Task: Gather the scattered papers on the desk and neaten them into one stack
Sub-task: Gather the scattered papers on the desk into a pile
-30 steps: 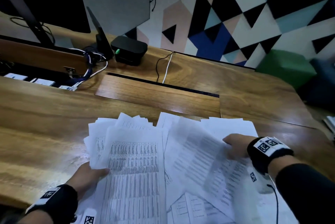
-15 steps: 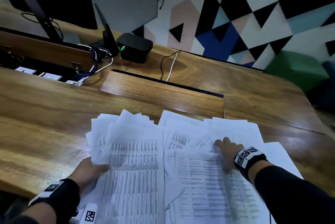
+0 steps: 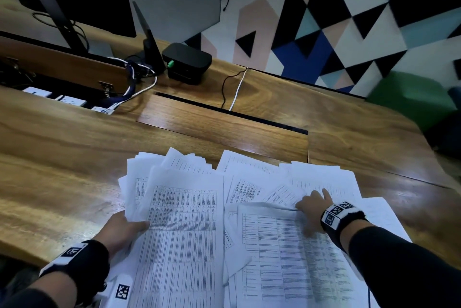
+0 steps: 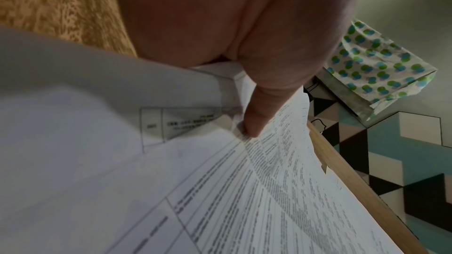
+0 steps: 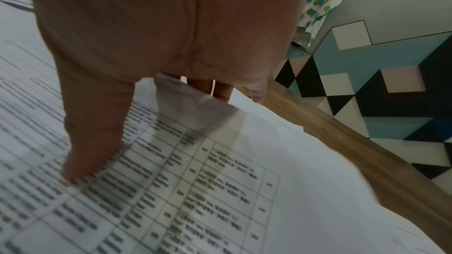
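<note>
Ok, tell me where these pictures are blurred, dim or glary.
Head view: desk shows glare streaks, print on the papers is smeared and unreadable. Left wrist view: dim, left hand soft and out of focus. Right wrist view: print motion-blurred under the right hand.

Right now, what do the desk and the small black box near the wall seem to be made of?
Desk: looks like wood or wood veneer, glossy, with visible grain and light reflections. Black box: probably matte plastic, with smooth rounded corners; the material is not certain from here.
</note>
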`<state>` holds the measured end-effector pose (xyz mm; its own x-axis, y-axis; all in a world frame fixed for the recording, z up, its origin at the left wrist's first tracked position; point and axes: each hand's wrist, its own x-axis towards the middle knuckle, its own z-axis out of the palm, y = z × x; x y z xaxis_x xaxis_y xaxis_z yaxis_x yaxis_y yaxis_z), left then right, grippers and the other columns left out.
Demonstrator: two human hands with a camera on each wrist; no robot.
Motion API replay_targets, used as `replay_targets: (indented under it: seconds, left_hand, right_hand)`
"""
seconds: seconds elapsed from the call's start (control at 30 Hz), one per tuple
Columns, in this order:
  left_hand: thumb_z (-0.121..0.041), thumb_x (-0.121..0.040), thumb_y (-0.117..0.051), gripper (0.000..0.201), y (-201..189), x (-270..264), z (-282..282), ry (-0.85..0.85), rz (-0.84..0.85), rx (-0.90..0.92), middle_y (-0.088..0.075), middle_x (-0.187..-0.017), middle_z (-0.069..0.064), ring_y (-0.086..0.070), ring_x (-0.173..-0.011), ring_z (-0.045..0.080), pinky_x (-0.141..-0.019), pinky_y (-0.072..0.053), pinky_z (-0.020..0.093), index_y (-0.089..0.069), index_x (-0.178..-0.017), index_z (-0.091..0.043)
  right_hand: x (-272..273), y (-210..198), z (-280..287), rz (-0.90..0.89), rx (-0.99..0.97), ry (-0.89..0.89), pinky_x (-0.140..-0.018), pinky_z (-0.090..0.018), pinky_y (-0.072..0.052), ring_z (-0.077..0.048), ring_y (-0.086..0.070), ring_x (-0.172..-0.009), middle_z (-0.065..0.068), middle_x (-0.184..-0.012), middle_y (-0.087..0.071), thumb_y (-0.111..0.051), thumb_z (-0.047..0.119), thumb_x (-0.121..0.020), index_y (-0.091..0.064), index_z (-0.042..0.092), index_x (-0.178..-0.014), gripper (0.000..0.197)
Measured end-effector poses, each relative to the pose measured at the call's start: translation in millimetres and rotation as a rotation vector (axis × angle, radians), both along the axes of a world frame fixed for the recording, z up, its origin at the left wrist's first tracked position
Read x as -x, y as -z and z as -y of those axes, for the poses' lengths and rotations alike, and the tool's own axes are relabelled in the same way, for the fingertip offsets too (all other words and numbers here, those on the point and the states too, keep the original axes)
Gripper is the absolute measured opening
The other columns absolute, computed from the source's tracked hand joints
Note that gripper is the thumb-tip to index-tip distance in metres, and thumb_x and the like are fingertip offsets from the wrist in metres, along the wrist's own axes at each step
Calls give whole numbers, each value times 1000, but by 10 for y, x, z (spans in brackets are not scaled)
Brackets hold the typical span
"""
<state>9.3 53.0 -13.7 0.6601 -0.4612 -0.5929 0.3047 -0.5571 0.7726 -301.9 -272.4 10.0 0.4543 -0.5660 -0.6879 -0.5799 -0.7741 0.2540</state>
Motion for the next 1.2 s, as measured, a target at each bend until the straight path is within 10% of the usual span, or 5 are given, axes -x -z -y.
replay_targets:
  seconds: [0.2,0.57,0.83,1.07,1.2]
  left_hand:
    - [19,-86,-56,14,-52,-3,74,8,-77,62,-74,-64,10,-70,-54,20,-48,-54,24,-63,-94,10]
    - [2,-83,-63,26,102,-84,148,206,-82,-10,-75,-100,16,-70,-91,33,-83,-51,40,-67,-109,0]
    - [13,-82,-53,32,110,-108,233,198,-202,-8,-75,-103,26,-72,-93,42,-91,-54,51,-65,-112,7]
    - [-40,-75,-76,38,46,-32,284,211,-267,73,-77,-93,4,-72,-84,21,-80,-50,29,-71,-102,-14]
    - [-7,-73,-80,26,183,-34,302,226,-86,42,-78,-95,14,-72,-95,33,-75,-54,33,-71,-97,-5]
  right_hand:
    - [-41,-619,-56,360,-157,248,-66,-26,-46,-18,-61,-83,8,-78,-62,-61,26,-76,-67,20,-84,12]
    - [-37,-1095,-386,1636,-876,1082,-95,-50,-52,-35,-67,-107,-21,-117,-70,-79,21,-72,-62,-2,-119,55]
    - [-788,59,-1237,1068,-582,1048,-99,-40,-52,-19,-68,-98,-4,-112,-72,-73,26,-84,-69,12,-113,33]
    - [-1021,394,-1725,814,-511,944,-91,-27,-48,-16,-60,-105,6,-119,-62,-64,40,-88,-52,16,-127,48]
    - [-810,237,-1638,906,-353,1080,-78,-30,-49,-15,-59,-89,1,-110,-62,-62,55,-83,-54,17,-114,50]
